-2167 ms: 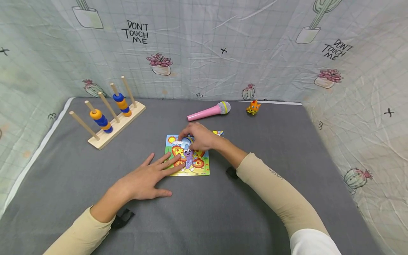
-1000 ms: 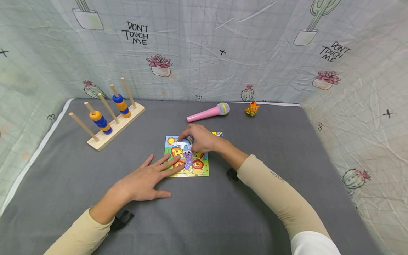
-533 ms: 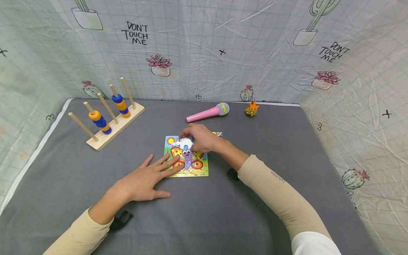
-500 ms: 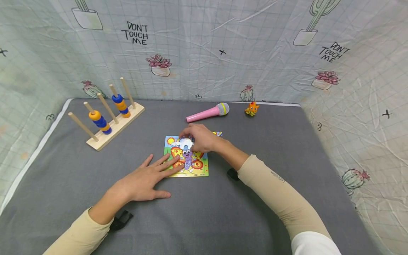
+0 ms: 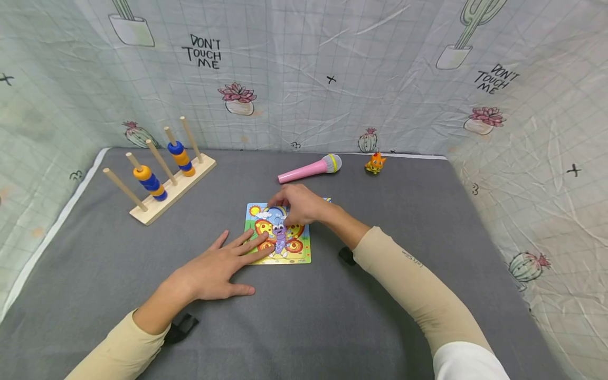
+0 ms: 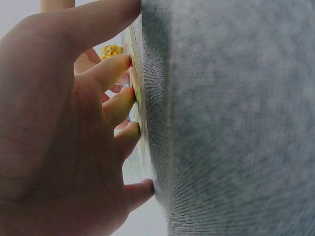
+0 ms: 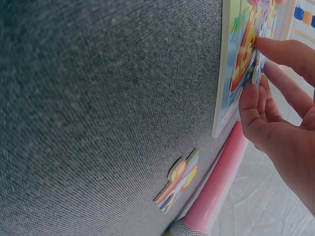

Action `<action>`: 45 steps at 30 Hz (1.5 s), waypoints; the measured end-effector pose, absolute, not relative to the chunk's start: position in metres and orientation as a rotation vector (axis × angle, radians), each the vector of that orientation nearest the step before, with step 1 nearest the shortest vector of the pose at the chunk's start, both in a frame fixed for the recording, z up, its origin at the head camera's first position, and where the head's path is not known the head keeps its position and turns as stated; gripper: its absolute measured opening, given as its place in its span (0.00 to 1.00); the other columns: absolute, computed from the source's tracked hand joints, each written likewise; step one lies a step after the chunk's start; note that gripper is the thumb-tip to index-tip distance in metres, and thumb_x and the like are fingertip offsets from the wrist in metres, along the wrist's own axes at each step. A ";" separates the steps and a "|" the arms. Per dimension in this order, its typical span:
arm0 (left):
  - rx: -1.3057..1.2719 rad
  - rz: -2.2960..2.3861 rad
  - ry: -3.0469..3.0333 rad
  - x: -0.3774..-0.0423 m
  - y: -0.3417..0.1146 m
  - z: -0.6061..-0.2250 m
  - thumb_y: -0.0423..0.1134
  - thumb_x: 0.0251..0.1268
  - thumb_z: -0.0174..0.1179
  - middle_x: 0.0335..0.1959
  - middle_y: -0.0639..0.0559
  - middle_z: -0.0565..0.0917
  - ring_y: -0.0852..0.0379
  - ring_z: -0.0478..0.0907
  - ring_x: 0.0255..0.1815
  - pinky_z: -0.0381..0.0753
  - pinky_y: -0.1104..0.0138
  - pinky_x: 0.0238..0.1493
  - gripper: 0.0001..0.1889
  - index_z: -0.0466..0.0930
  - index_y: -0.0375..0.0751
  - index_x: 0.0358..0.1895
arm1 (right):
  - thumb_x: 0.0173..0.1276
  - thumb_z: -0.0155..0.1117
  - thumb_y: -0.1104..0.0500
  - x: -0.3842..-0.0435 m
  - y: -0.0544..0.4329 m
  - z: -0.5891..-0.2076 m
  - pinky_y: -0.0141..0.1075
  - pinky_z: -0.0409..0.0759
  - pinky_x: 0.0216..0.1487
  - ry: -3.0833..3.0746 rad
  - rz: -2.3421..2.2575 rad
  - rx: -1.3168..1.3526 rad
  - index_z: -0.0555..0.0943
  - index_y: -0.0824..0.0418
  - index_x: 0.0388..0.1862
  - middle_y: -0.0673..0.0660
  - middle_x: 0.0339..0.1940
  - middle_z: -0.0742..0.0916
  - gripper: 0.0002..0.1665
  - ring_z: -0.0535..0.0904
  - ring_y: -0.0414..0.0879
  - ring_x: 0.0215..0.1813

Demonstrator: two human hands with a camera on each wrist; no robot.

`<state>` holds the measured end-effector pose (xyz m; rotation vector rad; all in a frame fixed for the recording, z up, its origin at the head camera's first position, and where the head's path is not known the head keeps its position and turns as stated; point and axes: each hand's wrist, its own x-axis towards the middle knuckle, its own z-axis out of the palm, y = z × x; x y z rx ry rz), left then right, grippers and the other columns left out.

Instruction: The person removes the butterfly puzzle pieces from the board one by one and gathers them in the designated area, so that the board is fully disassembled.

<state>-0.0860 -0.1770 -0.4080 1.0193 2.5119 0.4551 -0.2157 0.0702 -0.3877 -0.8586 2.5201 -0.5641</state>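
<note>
A butterfly jigsaw puzzle (image 5: 294, 257) lies on the grey tabletop in front of me. My left hand (image 5: 214, 272) rests with spread fingers on its lower left part, the thumb on the cloth; in the left wrist view several fingertips press its edge. Over the top middle of the picture, my right hand (image 5: 301, 205) pinches a small blue puzzle piece (image 7: 257, 73) between thumb and fingers, slightly tilted against the board in the right wrist view. The upper right of the puzzle is hidden behind this hand. A loose puzzle piece (image 7: 178, 181) lies beside the board, mostly covered in the head view.
A pink toy microphone (image 5: 304, 171) lies behind the puzzle. To its right stands a small orange toy figure (image 5: 375, 163). On the left is a wooden peg stand (image 5: 152, 210) with blue and orange rings. A patterned cloth (image 5: 285, 68) hangs around the table.
The pinched piece has turned slightly: half a second ago its face caught a white glare, now its blue picture shows. The left hand has stayed in place and the right has barely shifted.
</note>
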 end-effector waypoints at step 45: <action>1.006 0.443 2.503 -0.086 -0.179 -0.413 0.63 0.64 0.69 0.88 0.57 0.49 0.41 0.42 0.88 0.41 0.27 0.77 0.48 0.54 0.67 0.84 | 0.57 0.76 0.65 -0.209 0.121 -0.385 0.37 0.83 0.50 2.591 -0.699 -0.882 0.87 0.54 0.59 0.54 0.52 0.87 0.28 0.83 0.50 0.51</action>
